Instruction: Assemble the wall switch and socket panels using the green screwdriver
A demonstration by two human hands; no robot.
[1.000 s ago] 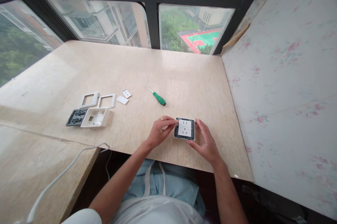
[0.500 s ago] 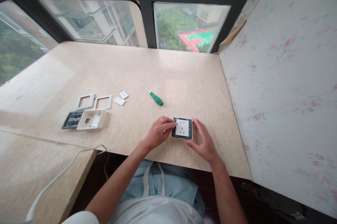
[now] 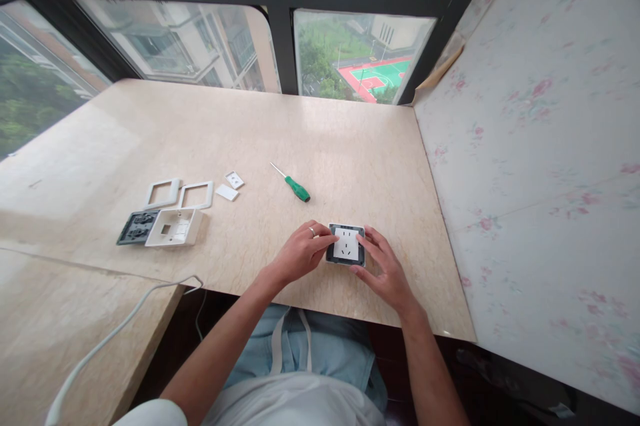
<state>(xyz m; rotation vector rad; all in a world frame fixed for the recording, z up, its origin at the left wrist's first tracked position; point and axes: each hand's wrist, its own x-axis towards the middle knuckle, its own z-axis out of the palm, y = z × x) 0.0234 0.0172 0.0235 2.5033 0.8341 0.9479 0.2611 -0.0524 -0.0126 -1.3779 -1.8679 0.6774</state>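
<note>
Wall socket (image 3: 346, 251) is lying face up just below and right of the frame's centre, its dark surround showing around a white slotted insert, with a pale edge outside that.

Left hand (image 3: 300, 251) is coming in from the lower left, a ring (image 3: 313, 233) showing on one finger. Its fingers are bunching together, the index fingertip touching the insert's left side; whether thumb and finger are pinching anything, cannot tell. Right hand (image 3: 386, 265) is gripping the socket from the right: thumb resting at the lower edge, fingers curving about the right side, one fingertip touching the insert.

Green-handled screwdriver (image 3: 298, 189) is lying near mid-frame, above the left hand, its tip pointing to the upper left.

Left of centre, two small white plates (image 3: 227, 193) are lying close together. Farther left, two white frames (image 3: 209, 195) are sitting side by side above an open white box (image 3: 194, 231); a dark grey panel (image 3: 135, 229) is lying against the box's left side.

White cable (image 3: 113, 341) is curving through the lower left. Stone-patterned countertop (image 3: 350, 153) is carrying all the parts; windows (image 3: 365, 56) are spanning the top, and floral wallpaper (image 3: 525, 166) is filling the right.
</note>
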